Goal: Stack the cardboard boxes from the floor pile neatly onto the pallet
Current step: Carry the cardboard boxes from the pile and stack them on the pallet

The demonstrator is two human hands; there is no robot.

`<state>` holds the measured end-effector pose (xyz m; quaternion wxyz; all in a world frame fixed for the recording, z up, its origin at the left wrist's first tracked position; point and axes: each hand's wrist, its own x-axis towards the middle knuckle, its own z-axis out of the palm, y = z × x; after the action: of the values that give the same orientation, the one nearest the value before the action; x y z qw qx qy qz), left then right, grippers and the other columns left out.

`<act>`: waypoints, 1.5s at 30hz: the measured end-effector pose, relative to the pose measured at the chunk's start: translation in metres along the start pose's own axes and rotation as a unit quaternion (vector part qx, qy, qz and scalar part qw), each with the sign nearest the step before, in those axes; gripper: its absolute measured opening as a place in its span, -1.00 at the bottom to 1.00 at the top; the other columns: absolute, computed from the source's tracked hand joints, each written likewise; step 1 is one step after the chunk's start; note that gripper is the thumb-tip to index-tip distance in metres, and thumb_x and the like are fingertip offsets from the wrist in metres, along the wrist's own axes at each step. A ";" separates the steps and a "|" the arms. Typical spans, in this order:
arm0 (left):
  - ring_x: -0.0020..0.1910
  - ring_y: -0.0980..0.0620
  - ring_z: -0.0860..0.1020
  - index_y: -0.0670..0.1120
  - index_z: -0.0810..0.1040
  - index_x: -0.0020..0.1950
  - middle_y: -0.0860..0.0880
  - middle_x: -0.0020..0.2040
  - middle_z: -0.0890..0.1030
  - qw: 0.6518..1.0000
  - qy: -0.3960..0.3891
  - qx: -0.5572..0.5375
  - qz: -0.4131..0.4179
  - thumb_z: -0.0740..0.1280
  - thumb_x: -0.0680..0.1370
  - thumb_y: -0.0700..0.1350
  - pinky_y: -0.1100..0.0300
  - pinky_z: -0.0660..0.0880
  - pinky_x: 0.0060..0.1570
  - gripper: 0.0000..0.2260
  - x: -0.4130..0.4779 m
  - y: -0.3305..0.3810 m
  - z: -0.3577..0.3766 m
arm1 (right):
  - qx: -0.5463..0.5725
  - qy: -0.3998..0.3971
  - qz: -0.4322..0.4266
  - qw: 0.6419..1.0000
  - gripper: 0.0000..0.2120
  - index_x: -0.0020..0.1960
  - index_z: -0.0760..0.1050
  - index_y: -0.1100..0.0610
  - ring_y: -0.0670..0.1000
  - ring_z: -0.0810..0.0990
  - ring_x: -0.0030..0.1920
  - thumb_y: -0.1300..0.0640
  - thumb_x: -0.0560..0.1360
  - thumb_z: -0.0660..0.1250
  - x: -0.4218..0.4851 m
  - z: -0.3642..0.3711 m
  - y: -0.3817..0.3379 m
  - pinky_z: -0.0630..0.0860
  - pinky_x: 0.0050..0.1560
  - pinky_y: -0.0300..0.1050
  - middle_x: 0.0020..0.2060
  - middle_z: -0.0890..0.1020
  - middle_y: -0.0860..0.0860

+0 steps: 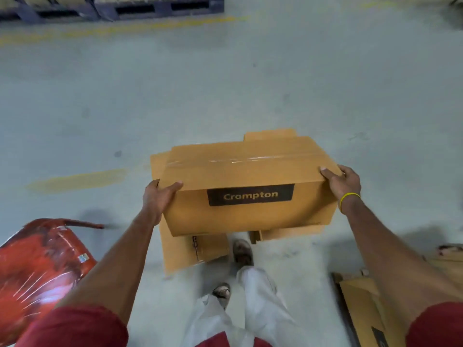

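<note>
Matt cardboard box (248, 171), glossy tape (245, 160)

Grey floor (225, 83) lay open ahead of the held box (250, 171) as far as the dark pallets (155, 7) at the far edge, while a red chair (37, 266) crowded the near left, flattened cardboard (180, 249) lay underneath the box, and more cardboard (363, 304) hemmed the near right.

Soft, even light from overhead makes the pale floor (225, 83) bright without harsh contrast. Faint grey shadows pool on it near my arms. The tape (250, 159) on the box (245, 174) I hold catches a white glare. The red chair (42, 266) is smeared by motion blur, the far pallets (155, 7) are soft, and the wide lens bows the edges.
</note>
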<state>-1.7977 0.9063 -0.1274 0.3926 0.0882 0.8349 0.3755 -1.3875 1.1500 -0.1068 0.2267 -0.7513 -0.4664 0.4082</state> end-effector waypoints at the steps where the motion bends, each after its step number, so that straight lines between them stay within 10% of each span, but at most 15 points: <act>1: 0.09 -0.12 0.66 -0.08 0.61 0.24 -0.06 0.13 0.68 1.000 -0.009 0.014 0.007 0.59 0.43 0.15 -0.10 0.62 0.17 -0.51 -0.017 0.002 -0.001 | 0.005 0.012 0.012 1.000 -0.35 0.34 0.55 0.04 0.08 0.52 0.34 -0.21 0.33 0.55 -0.022 -0.020 0.009 0.39 0.42 -0.04 0.31 0.59 0.01; 15: 0.00 -0.13 0.68 -0.01 0.72 0.13 -0.05 0.00 0.73 0.950 -0.186 0.188 0.168 0.61 0.14 0.33 -0.13 0.64 0.12 -0.32 -0.225 -0.006 0.070 | 0.206 0.216 0.216 0.930 -0.45 0.36 0.52 0.16 0.19 0.55 0.22 -0.04 0.46 0.53 -0.352 -0.246 0.245 0.39 0.13 -0.06 0.11 0.57 0.06; 25: 0.27 -0.18 0.60 -0.09 0.70 0.26 -0.09 0.23 0.69 0.902 -0.282 0.150 0.292 0.44 0.48 0.20 -0.11 0.49 0.29 -0.52 -0.454 -0.104 0.164 | 0.353 0.355 0.208 0.840 -0.32 0.27 0.55 0.01 0.13 0.49 0.25 -0.49 0.50 0.11 -0.552 -0.370 0.464 0.36 0.31 0.10 0.26 0.56 0.09; 34: 0.28 -0.32 0.54 -0.26 0.62 0.32 -0.32 0.33 0.59 0.827 -0.375 0.245 0.340 0.29 0.67 0.06 -0.11 0.42 0.23 -0.58 -0.668 -0.228 0.236 | 0.367 0.455 0.314 0.748 -0.23 0.45 0.38 0.32 0.31 0.41 0.40 -0.33 0.63 0.04 -0.731 -0.502 0.615 0.30 0.41 0.20 0.41 0.44 0.30; 45: -0.19 -0.11 0.59 -0.18 0.62 -0.11 -0.10 -0.20 0.63 0.722 -0.521 0.282 0.358 0.32 0.63 0.22 0.11 0.42 -0.20 -0.55 -0.855 -0.285 0.311 | 0.336 0.573 0.379 0.645 -0.23 0.41 0.42 0.36 0.35 0.41 0.40 -0.30 0.55 0.24 -0.861 -0.604 0.706 0.30 0.40 0.17 0.41 0.43 0.34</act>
<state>-0.9527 0.5009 0.0506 0.5588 0.6693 0.4721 0.1303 -0.7250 0.0851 0.0700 0.5112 -0.8186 0.2505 0.0755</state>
